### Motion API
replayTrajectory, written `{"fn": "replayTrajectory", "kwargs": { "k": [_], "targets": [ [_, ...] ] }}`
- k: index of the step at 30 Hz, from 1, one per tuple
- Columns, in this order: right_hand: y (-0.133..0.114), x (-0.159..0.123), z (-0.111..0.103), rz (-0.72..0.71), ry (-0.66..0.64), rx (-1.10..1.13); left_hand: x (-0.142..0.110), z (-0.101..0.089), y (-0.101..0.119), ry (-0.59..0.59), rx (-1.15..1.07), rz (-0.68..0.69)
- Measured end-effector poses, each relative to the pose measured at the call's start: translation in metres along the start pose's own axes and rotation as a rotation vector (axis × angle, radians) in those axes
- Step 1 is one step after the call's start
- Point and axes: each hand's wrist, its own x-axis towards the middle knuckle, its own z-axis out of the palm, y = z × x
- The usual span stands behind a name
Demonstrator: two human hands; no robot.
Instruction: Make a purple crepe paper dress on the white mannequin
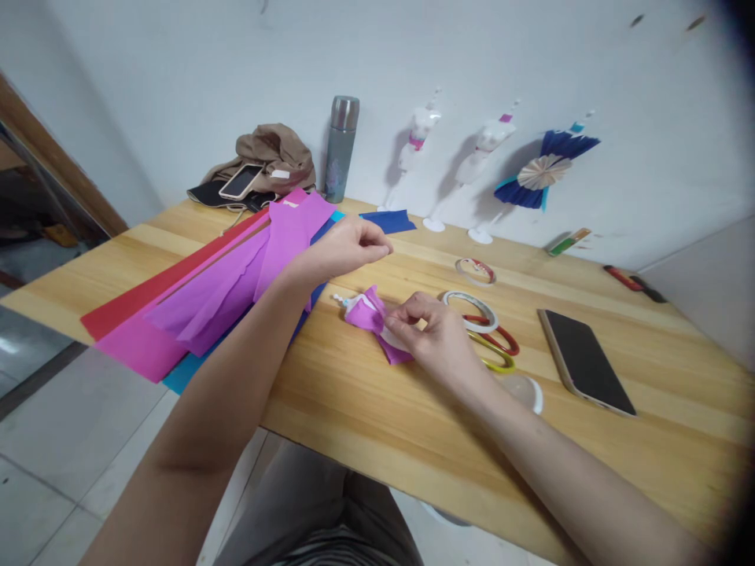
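A person works at a pale wooden worktop (366, 417), where a small white mannequin (356, 302) wrapped in purple paper (366, 316) lies tipped on its side near the front edge, its beaded neck pointing left. The right hand (440, 330) pinches the wrap at the figure's middle, thumb and forefinger closed on it. The left hand (348, 248) hovers just above and behind the figure, fingers curled and tips drawn together; whether they grip something thin cannot be told. Beside the right wrist lie a white ring (447, 305), a red ring (513, 342) and a yellow ring (499, 367), grouped closely, with a dark-screened phone (587, 362) farther right. Under and beyond the left forearm, sheets of coloured paper (206, 314) in red, pink, purple and blue spread in a long overlapping stack. Along the wall stand three mannequins on round white bases, the rightmost dressed in pleated blue paper (522, 191) with a cream fan (543, 171) at its waist. A grey bottle (342, 153) stands to their left, near crumpled brown fabric (277, 153).
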Motion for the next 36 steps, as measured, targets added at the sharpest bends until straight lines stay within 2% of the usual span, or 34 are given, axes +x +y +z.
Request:
{"fn": "replayTrajectory", "kwargs": {
  "k": [6,10,13,16,19,22,25,29,36],
  "targets": [
    [0.005,-0.001,0.000,-0.184,-0.003,-0.302,0.001,0.000,-0.002,-0.020,0.054,0.042],
    [0.006,-0.002,-0.003,-0.227,0.060,-0.438,0.002,0.002,-0.005,-0.027,0.059,0.028],
    [0.005,0.000,-0.007,-0.177,0.062,-0.343,0.002,0.003,-0.005,-0.037,0.053,0.022],
    [0.005,0.002,-0.013,-0.050,0.052,-0.108,0.000,0.002,-0.001,-0.074,0.066,0.024],
    [0.004,0.003,-0.021,0.117,0.044,0.120,-0.003,0.001,0.000,-0.185,0.166,0.031],
    [0.004,0.002,-0.028,0.166,0.008,0.239,-0.005,0.004,-0.004,-0.301,0.342,0.082],
    [0.003,0.002,-0.032,0.118,-0.022,0.198,-0.003,0.010,-0.011,-0.386,0.453,0.097],
    [0.003,0.003,-0.036,0.078,-0.074,0.100,0.001,0.018,-0.020,-0.450,0.447,0.091],
    [0.004,0.003,-0.042,0.068,-0.149,-0.094,0.008,0.025,-0.026,-0.377,0.319,0.023]
  ]
}}
